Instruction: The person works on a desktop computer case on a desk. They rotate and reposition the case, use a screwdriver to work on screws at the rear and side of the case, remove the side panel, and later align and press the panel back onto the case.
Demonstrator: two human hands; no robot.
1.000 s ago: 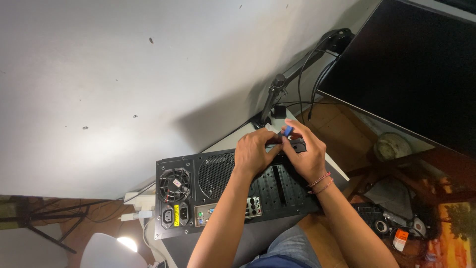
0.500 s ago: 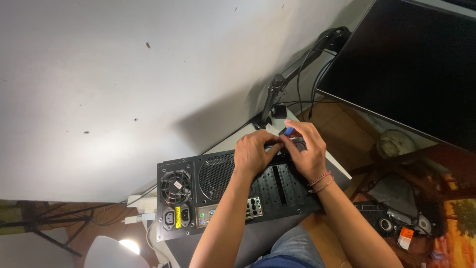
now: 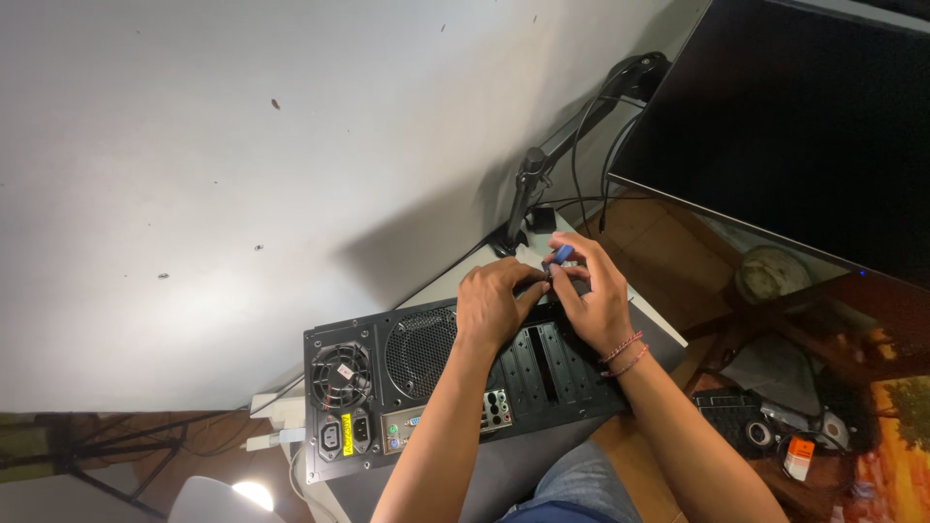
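White wall behind — blue connector (image 3: 561, 255) pinched in right hand (image 3: 593, 295) grip.

Both hands (image 3: 547, 300) together, fingers seemingly pinching.

A plain white wall (image 3: 242, 174) with small dark specks filled the view; a large black monitor screen (image 3: 794, 126) hung on a black arm (image 3: 562, 145) above the brown wooden floor (image 3: 678, 261).

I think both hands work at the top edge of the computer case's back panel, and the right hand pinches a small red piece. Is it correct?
Not quite: the small piece pinched by the right hand is blue, not red, as the head view shows. Both hands, the left hand too, do work at the top edge of the computer case.
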